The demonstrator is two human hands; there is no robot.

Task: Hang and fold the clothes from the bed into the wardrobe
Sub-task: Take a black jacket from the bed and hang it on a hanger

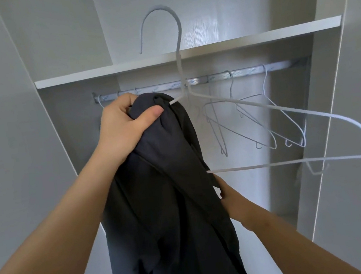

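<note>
Two hands: left hand (122, 126) grips garment (174, 219), right hand (231, 197) mostly hidden.

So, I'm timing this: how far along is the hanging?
Done: nothing visible; the rail holds only empty hangers. In hand: the left hand grips a dark garment over one end of a white wire hanger, the right hand half hidden behind it. Left: dress the bare end, hang it.

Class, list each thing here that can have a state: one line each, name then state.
left hand, grips the bunched top of the dark garment.
right hand, fingers hidden behind the garment; grip unclear.
dark garment, half threaded onto the white hanger.
white hanger, held up, off the rail.
spare hangers, bare, hooked on the rail.
</note>
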